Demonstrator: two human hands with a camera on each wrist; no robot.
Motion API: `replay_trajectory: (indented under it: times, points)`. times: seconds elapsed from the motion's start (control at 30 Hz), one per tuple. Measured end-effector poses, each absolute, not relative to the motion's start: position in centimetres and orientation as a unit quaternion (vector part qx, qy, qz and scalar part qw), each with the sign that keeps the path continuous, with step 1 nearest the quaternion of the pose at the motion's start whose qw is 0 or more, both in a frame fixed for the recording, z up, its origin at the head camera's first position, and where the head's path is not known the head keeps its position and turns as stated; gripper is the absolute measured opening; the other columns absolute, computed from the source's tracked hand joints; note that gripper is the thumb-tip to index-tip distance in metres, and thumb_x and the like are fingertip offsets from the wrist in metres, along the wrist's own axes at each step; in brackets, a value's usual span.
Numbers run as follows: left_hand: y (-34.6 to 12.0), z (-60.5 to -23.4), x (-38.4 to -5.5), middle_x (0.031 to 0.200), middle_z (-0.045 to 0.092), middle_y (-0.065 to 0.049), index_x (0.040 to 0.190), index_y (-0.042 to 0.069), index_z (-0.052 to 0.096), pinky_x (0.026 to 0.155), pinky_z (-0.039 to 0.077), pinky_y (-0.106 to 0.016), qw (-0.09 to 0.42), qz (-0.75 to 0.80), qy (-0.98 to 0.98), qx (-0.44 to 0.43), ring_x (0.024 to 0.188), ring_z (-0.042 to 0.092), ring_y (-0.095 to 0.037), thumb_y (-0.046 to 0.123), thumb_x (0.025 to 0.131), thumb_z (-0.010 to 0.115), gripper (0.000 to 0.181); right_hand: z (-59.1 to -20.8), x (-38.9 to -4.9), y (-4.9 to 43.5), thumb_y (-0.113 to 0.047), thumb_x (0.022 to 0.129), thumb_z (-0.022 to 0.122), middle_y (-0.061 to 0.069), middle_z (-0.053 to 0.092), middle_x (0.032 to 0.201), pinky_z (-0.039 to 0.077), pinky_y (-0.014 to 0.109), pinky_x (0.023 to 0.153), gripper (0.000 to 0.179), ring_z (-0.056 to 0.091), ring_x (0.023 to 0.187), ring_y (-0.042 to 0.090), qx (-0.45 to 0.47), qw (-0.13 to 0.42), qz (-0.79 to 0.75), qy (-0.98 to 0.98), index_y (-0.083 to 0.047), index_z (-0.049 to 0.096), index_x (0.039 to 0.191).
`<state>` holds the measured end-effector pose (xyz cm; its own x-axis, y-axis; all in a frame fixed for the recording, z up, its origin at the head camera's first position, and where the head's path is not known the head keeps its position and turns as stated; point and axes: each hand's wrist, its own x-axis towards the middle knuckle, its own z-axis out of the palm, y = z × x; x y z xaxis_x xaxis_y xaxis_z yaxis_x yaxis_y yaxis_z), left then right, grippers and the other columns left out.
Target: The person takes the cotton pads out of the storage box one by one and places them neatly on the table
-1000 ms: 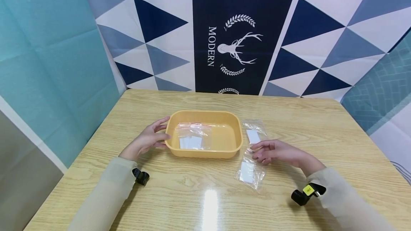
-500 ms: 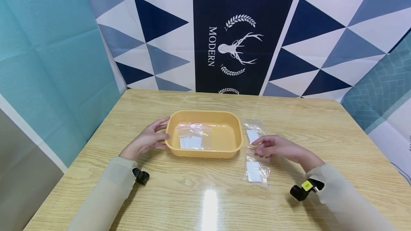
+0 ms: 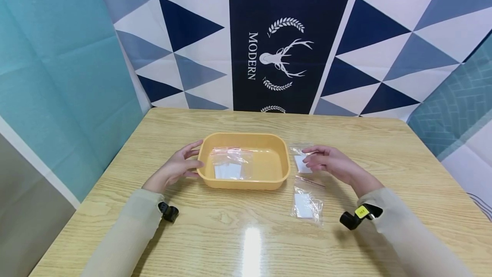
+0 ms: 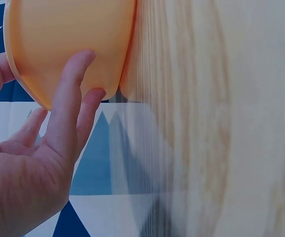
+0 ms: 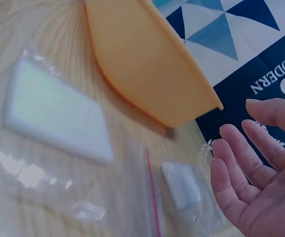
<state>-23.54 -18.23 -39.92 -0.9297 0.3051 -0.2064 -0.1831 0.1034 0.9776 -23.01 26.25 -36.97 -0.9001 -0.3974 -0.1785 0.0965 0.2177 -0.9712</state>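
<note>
With the right hand's [image 3: 334,163] fingers slightly apart and holding nothing, over the farther bag [image 3: 299,167] beside the tub [image 3: 246,185], we judge a pick-up is in hand, next calling for a pinch. The left hand [image 3: 177,165] grips the tub's end. We count one tub, two desk [image 3: 207,234] bags including the nearer bag [image 3: 303,206], and overlapping bags inside [image 3: 230,170], number unclear.

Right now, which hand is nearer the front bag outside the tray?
Right. The right hand is beyond the front bag, by the rear bag; the left hand is at the left end of the yellow tray.
</note>
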Motion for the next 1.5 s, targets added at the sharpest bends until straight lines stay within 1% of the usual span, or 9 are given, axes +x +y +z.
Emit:
replay_trajectory:
  times: [0.2,0.33,0.63,0.77,0.87,1.0,1.23,1.37,1.5]
  points:
    - [-18.3,-40.0,-23.6,0.145,0.029,-0.020,0.149,0.019,0.023,0.073,0.056,-0.041,0.180,0.669,0.720,0.040,0.100,0.060,-0.031,-0.002,0.083,0.063,0.080,-36.0,-24.0,24.7,-0.011,0.093,0.056,0.006,0.061,0.103,0.051,0.028,0.085,0.052,0.060,0.097,0.023,-0.086,0.193,-0.623,0.753,0.013,0.034,0.133]
    - [-18.3,-39.9,-23.5,0.145,0.028,-0.020,0.149,0.018,0.023,0.074,0.056,-0.042,0.180,0.669,0.720,0.042,0.101,0.059,-0.032,-0.002,0.083,0.063,0.079,-35.6,-24.6,23.8,-0.010,0.093,0.056,0.006,0.060,0.103,0.051,0.030,0.086,0.051,0.059,0.099,0.025,-0.087,0.185,-0.630,0.749,0.013,0.034,0.133]
    - [-18.2,-40.0,-23.5,0.145,0.029,-0.020,0.149,0.018,0.023,0.074,0.056,-0.042,0.180,0.667,0.722,0.044,0.101,0.059,-0.031,-0.001,0.084,0.063,0.079,-35.1,-25.4,22.3,-0.007,0.093,0.055,0.005,0.061,0.100,0.050,0.030,0.087,0.048,0.060,0.095,0.019,-0.091,0.182,-0.646,0.736,0.012,0.036,0.132]
    - [-18.2,-40.0,-23.5,0.145,0.029,-0.019,0.149,0.019,0.023,0.074,0.056,-0.042,0.179,0.667,0.722,0.040,0.101,0.059,-0.031,-0.001,0.083,0.063,0.080,-34.9,-25.9,21.6,-0.006,0.093,0.055,0.012,0.059,0.105,0.050,0.032,0.088,0.048,0.060,0.096,0.020,-0.090,0.182,-0.647,0.735,0.011,0.035,0.133]
    - [-18.2,-40.0,-23.5,0.145,0.030,-0.019,0.149,0.019,0.024,0.073,0.056,-0.042,0.178,0.667,0.722,0.039,0.102,0.059,-0.032,-0.001,0.083,0.063,0.080,-34.7,-26.3,21.1,-0.006,0.092,0.056,0.019,0.056,0.112,0.050,0.033,0.089,0.050,0.059,0.099,0.024,-0.089,0.182,-0.649,0.733,0.011,0.035,0.134]
    - [-18.3,-39.9,-23.4,0.146,0.028,-0.020,0.150,0.019,0.022,0.074,0.056,-0.042,0.182,0.667,0.721,0.046,0.105,0.057,-0.035,-0.001,0.084,0.063,0.080,-34.2,-26.7,20.2,-0.003,0.092,0.055,0.020,0.055,0.114,0.049,0.033,0.090,0.047,0.058,0.102,0.026,-0.091,0.180,-0.656,0.727,0.010,0.036,0.134]
    - [-18.2,-39.8,-23.4,0.145,0.028,-0.019,0.149,0.020,0.023,0.074,0.055,-0.042,0.180,0.666,0.723,0.041,0.103,0.058,-0.033,-0.001,0.084,0.063,0.079,-34.0,-27.3,18.5,0.003,0.088,0.058,0.010,0.061,0.102,0.050,0.032,0.088,0.049,0.060,0.091,0.016,-0.104,0.175,-0.675,0.709,0.011,0.038,0.132]
    - [-18.2,-39.9,-23.4,0.145,0.029,-0.018,0.149,0.020,0.024,0.074,0.055,-0.043,0.180,0.668,0.721,0.037,0.102,0.059,-0.033,-0.001,0.083,0.063,0.080,-34.0,-27.7,17.7,0.001,0.087,0.061,0.005,0.059,0.099,0.048,0.035,0.091,0.050,0.059,0.092,0.015,-0.103,0.175,-0.667,0.717,0.010,0.039,0.131]
    - [-18.1,-39.8,-23.4,0.145,0.029,-0.018,0.149,0.020,0.024,0.075,0.055,-0.043,0.180,0.669,0.720,0.037,0.104,0.058,-0.034,-0.002,0.083,0.063,0.079,-34.0,-28.0,16.9,0.000,0.086,0.063,0.006,0.058,0.102,0.046,0.038,0.094,0.049,0.058,0.096,0.019,-0.093,0.174,-0.665,0.721,0.007,0.044,0.130]
